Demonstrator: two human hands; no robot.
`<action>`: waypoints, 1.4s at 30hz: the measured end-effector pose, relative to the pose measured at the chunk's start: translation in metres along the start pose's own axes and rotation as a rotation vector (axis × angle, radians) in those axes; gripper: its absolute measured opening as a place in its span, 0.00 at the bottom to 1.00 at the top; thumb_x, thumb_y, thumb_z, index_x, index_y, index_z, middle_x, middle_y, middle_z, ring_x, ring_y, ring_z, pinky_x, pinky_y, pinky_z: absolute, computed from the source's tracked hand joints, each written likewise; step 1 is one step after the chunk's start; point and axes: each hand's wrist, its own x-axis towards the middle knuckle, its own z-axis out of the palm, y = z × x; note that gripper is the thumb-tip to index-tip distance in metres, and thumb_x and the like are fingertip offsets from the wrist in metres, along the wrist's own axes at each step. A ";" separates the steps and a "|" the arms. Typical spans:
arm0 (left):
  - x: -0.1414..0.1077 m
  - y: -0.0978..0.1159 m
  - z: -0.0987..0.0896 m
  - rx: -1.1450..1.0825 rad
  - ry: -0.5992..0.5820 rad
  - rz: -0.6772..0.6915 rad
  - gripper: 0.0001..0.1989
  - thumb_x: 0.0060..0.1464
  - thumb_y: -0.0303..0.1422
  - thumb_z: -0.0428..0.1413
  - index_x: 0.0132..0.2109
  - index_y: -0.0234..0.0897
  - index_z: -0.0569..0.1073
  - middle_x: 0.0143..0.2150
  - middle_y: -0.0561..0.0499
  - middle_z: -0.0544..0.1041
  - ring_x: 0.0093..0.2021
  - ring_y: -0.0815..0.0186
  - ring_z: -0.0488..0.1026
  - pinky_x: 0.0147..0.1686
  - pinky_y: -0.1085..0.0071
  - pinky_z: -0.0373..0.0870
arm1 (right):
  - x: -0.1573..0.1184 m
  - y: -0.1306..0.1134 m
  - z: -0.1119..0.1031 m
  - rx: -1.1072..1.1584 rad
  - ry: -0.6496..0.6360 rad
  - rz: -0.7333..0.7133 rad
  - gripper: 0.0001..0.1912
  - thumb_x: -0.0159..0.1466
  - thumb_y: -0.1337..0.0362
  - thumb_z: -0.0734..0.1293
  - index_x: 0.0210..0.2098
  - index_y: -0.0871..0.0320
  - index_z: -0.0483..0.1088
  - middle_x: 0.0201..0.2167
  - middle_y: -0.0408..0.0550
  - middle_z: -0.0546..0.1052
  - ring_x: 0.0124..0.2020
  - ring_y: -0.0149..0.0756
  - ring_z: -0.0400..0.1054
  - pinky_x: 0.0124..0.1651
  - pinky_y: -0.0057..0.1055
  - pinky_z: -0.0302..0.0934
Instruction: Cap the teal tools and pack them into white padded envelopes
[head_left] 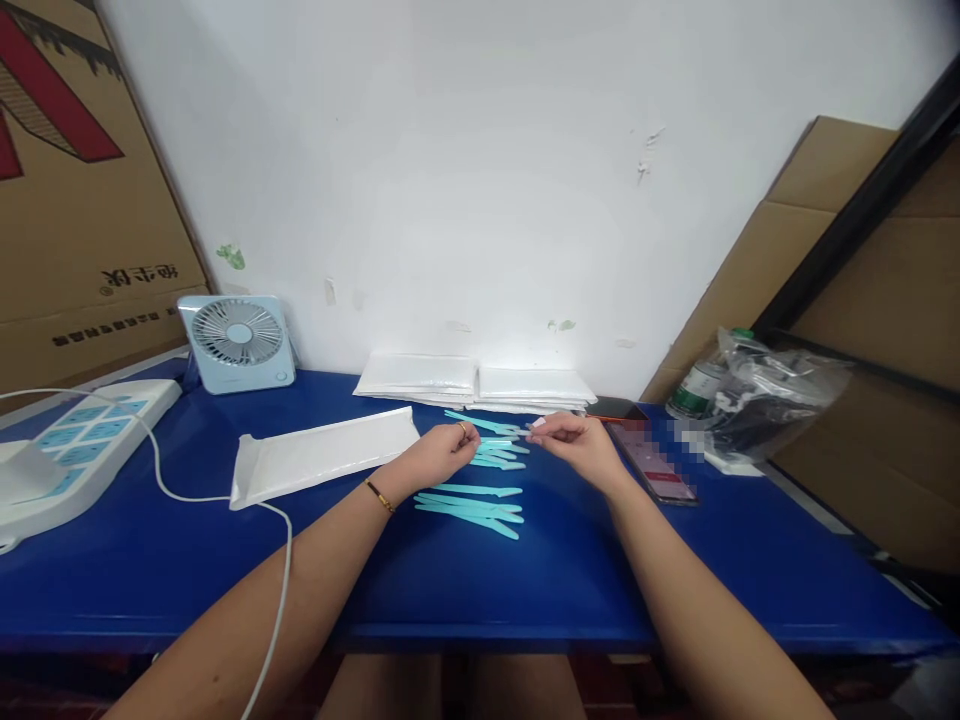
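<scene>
Above the blue table, my left hand (446, 452) is closed in a pinch on the end of a slim turquoise stick (495, 441) that looks like an eyebrow razor. Facing it, my right hand (583, 447) pinches a small pale, clear-looking piece (528, 433) at its fingertips; its exact kind is too small to make out. Several more turquoise razors lie under and beyond the fingers, partly hidden. Closer to me is a loose fanned group of turquoise razors (472, 506). A flat white padded envelope (330, 452) lies left of my left hand.
Stacked white envelopes (416, 375) lie against the wall. A light blue fan (240, 342) and a white power strip (90, 440) stand left, with a white cable (289, 550) crossing my left forearm. Rightward are a phone (656, 465), a bottle (697, 388) and a plastic bag (772, 395).
</scene>
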 end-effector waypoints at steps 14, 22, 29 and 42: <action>0.003 -0.003 0.006 -0.086 -0.081 -0.025 0.18 0.56 0.45 0.44 0.38 0.36 0.69 0.29 0.52 0.70 0.27 0.68 0.63 0.28 0.72 0.61 | -0.002 -0.005 0.021 -0.171 -0.123 -0.133 0.04 0.54 0.65 0.69 0.30 0.54 0.78 0.34 0.49 0.77 0.37 0.36 0.72 0.40 0.32 0.67; 0.000 0.002 -0.007 0.185 0.007 0.053 0.15 0.51 0.42 0.52 0.42 0.38 0.73 0.42 0.47 0.74 0.42 0.60 0.69 0.39 0.68 0.63 | 0.006 0.017 -0.015 -0.589 0.102 -0.074 0.07 0.55 0.66 0.67 0.33 0.54 0.77 0.38 0.48 0.76 0.38 0.38 0.70 0.42 0.35 0.64; -0.007 0.002 -0.004 0.155 -0.279 0.004 0.08 0.44 0.39 0.57 0.30 0.39 0.75 0.28 0.50 0.74 0.28 0.65 0.68 0.23 0.73 0.57 | 0.006 0.037 -0.031 -0.795 -0.071 0.032 0.06 0.53 0.66 0.67 0.31 0.56 0.76 0.31 0.46 0.74 0.29 0.33 0.67 0.34 0.29 0.60; -0.003 -0.005 -0.003 -0.053 -0.092 -0.027 0.08 0.56 0.35 0.43 0.34 0.39 0.65 0.31 0.52 0.72 0.28 0.67 0.67 0.28 0.73 0.61 | 0.003 0.008 -0.016 -0.170 -0.073 0.111 0.10 0.58 0.58 0.66 0.33 0.59 0.71 0.24 0.44 0.75 0.26 0.33 0.70 0.32 0.29 0.63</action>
